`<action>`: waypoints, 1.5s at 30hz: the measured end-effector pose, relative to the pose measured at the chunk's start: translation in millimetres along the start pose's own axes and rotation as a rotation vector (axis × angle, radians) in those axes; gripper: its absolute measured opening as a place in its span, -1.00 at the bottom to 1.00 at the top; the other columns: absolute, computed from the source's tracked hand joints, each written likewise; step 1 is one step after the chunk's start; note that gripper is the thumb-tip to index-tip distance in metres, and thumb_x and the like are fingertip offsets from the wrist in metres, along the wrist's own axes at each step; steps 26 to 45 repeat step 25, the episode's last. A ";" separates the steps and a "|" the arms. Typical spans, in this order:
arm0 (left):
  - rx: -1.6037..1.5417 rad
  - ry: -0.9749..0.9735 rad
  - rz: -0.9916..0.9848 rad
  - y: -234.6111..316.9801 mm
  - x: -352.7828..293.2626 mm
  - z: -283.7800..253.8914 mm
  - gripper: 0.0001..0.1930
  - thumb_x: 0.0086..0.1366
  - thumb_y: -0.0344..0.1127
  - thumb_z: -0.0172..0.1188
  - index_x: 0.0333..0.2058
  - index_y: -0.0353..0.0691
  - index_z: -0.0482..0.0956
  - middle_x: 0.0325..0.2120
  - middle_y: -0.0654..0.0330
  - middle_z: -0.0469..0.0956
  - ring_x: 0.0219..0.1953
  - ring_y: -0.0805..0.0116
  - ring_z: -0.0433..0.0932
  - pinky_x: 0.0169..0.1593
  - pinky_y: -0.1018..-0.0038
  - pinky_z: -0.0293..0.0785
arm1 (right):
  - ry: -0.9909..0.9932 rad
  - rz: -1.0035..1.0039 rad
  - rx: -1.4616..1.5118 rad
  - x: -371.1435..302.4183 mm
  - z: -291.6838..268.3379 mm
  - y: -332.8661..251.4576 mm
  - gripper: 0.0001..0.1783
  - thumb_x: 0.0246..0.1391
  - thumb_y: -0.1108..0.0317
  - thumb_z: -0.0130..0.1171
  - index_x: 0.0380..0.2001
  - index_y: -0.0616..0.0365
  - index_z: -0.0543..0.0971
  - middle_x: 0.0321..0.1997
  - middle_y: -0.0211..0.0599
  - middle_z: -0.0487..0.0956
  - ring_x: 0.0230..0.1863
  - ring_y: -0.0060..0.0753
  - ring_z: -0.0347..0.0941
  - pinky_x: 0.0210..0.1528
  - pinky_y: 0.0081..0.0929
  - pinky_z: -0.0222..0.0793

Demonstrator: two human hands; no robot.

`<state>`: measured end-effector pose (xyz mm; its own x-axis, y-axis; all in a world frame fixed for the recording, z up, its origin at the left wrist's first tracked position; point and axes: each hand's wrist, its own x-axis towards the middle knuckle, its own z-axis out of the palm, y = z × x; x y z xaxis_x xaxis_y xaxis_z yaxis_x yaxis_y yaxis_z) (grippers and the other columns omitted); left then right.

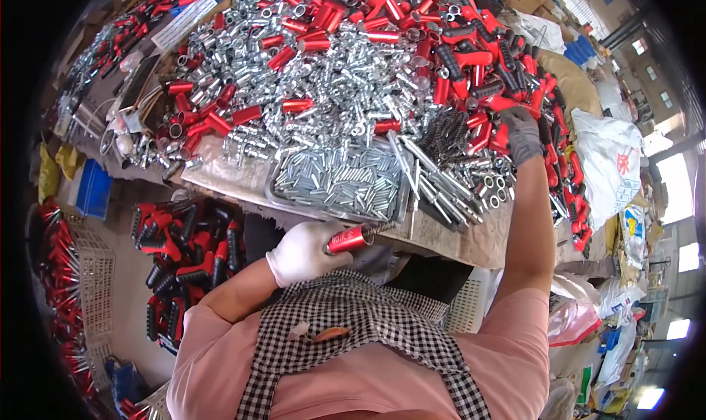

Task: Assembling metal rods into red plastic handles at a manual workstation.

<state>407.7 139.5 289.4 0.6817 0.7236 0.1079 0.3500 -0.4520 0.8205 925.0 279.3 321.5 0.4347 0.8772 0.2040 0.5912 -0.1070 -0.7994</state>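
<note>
My left hand (305, 255), in a white glove, is closed around a red metal tube (347, 241) in front of my apron. A dark coil spring (381, 228) sticks out of the tube's right end. My right arm stretches forward to the right side of the bench. There my right hand (522, 135), in a grey glove, has its fingers curled down among red-and-black handles (471, 58); its fingertips are partly hidden, and I cannot make out what they hold. Beside that hand lie loose red tubes and a heap of dark springs (445, 135).
A clear tray (338, 185) of short metal pins stands at the bench's front edge, with long metal rods (441, 188) to its right. Silver fittings (331, 89) are heaped behind. More red-and-black handles (195, 255) lie low at the left, near a plastic crate (95, 273). White sacks (607, 163) stand right.
</note>
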 end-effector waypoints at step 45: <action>-0.133 -0.879 -0.152 -1.1 -6.8 -8.4 -0.59 -0.02 -0.10 0.42 -0.26 -0.20 0.53 -0.38 -0.06 0.61 -0.27 0.25 0.66 -0.17 0.23 0.52 | -0.880 -1.221 -0.171 -292.6 72.8 -128.3 -0.31 -0.25 0.28 0.51 0.08 -0.09 0.58 0.00 -0.28 0.64 -0.12 -0.09 0.61 0.00 -0.30 0.53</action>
